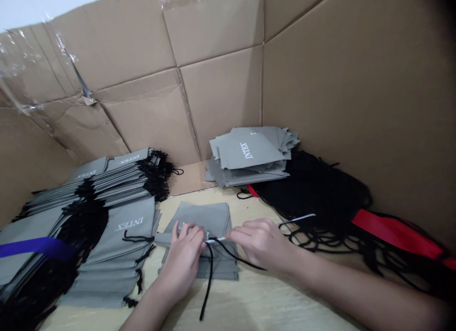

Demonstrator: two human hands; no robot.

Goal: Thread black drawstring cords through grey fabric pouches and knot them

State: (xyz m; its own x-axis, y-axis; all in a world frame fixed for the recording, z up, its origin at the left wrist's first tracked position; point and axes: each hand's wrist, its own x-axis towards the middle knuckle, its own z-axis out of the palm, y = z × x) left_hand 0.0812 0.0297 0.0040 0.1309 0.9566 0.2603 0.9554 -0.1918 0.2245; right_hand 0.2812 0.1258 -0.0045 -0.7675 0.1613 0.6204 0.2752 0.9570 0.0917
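Observation:
My left hand (pixel 187 250) is closed on the edge of a grey drawstring pouch (pixel 164 239), above a small stack of flat grey pouches (pixel 213 214). Close beside it, my right hand (pixel 261 243) pinches a thin pale metal rod (pixel 218 239), whose one end meets the pouch edge at my left fingertips. What looks like the rod's other end shows beyond my right knuckles. A black cord (pixel 209 283) hangs from the pouch edge between my hands, and another strand runs under my right hand. The cord's path inside the pouch is hidden.
Grey pouches with black cords (pixel 121 226) lie in overlapping rows at left, with piled bundles (pixel 121 181) behind and a purple strip (pixel 39 247). A loose pouch stack (pixel 254 153) stands at the back. Black cords (pixel 313 198) with a red band (pixel 395 233) lie right. Cardboard walls (pixel 221 84) surround the table.

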